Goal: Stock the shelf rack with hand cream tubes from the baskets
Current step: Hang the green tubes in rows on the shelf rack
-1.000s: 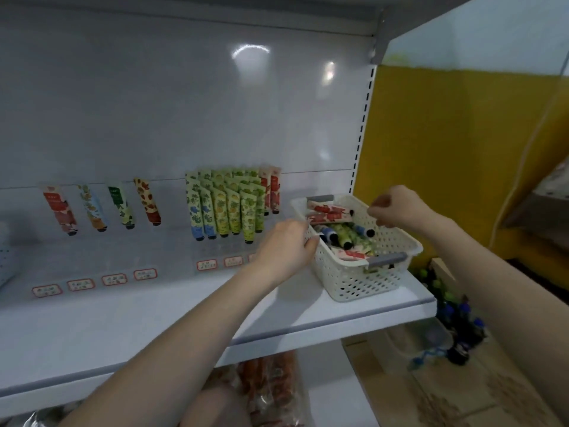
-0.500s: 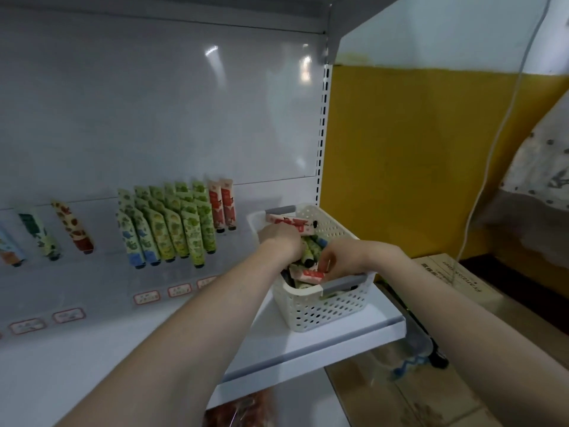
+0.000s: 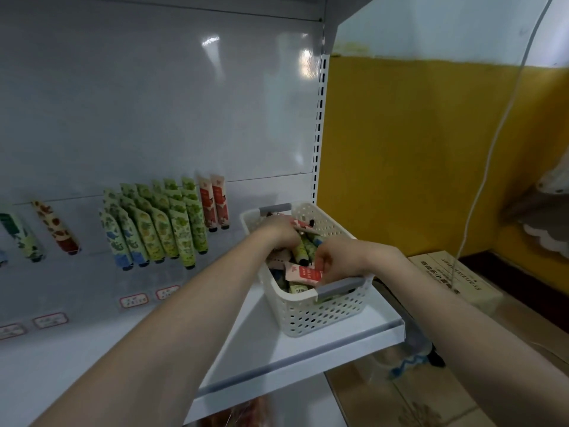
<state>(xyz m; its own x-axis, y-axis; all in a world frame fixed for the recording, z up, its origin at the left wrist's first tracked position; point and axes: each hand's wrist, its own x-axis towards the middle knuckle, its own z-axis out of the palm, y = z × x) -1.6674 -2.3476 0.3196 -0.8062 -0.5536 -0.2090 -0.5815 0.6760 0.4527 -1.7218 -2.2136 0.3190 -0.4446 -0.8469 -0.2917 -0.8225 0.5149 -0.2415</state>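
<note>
Head view: white rack [image 3: 154,103] fills the left half, with a yellow wall [image 3: 415,149] beside it on the right. Its shelf [image 3: 308,349] runs across the lower part, and a cardboard box [image 3: 452,275] sits on the floor past the shelf's right end. A white perforated basket [image 3: 323,315] with grey handles stands at the right end of the shelf, near its front edge. It holds loose tubes [image 3: 303,249] lying in a jumble, green, pink and dark ones among them. Further left, green tubes [image 3: 160,229] with leafy print stand caps down in tight rows against the back panel, the leftmost ones with blue bases. Two red tubes [image 3: 214,201] with pale tops stand just beside them on the right. Well apart to the left stand two single tubes [image 3: 57,231], one with a brown pattern. Both bare arms reach into the basket. The left grip [image 3: 278,231] is knuckles up at the far end, fingers buried among the tubes; whether it holds one cannot be told. The right grip [image 3: 341,261] is at the near end, pinching a pink tube [image 3: 303,272] with a red label by its edge, just above the near handle. Small price labels [image 3: 134,301] line the shelf front of the rows.
</note>
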